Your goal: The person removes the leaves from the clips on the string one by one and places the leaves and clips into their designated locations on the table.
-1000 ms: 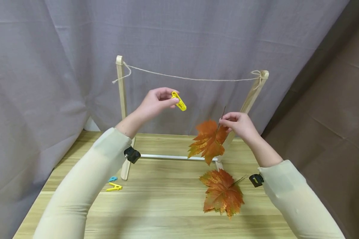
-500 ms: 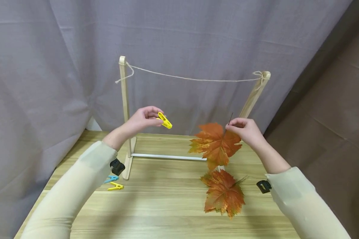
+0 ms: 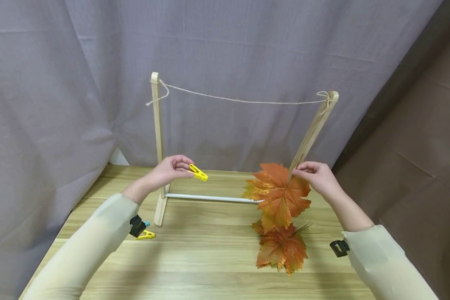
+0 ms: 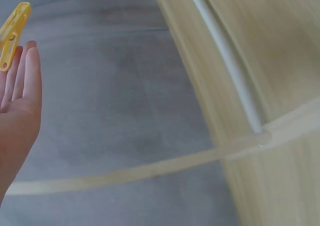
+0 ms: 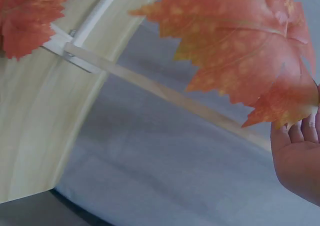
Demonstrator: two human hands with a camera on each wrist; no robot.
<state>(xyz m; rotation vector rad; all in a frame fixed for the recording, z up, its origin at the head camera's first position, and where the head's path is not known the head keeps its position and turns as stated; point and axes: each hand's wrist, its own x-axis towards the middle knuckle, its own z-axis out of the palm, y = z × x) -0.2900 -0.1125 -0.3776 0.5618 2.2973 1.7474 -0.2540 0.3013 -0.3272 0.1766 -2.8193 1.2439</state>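
My left hand (image 3: 168, 171) pinches a yellow clothespin (image 3: 198, 172) between thumb and fingers, below the string and left of centre. In the left wrist view the clothespin (image 4: 15, 33) shows at the left edge, above the fingers. My right hand (image 3: 320, 179) pinches the stem of an orange-red artificial maple leaf (image 3: 281, 193), whose blade hangs down and to the left. That leaf fills much of the top right of the right wrist view. Below it, more leaves (image 3: 283, 252) lie on the table, partly covered by the held one in the head view.
A wooden frame with a left post (image 3: 157, 125) and a right post (image 3: 311, 133) carries a sagging string (image 3: 232, 100) tied at both tops. A white rod (image 3: 210, 198) joins its feet. On the table (image 3: 195, 266), a yellow clothespin (image 3: 146, 235) and a blue one (image 3: 146, 223) lie near my left sleeve.
My left hand has come down and left with the clothespin, away from the string. My right hand has moved down and slightly right with the leaf, which now overlaps the leaves below.
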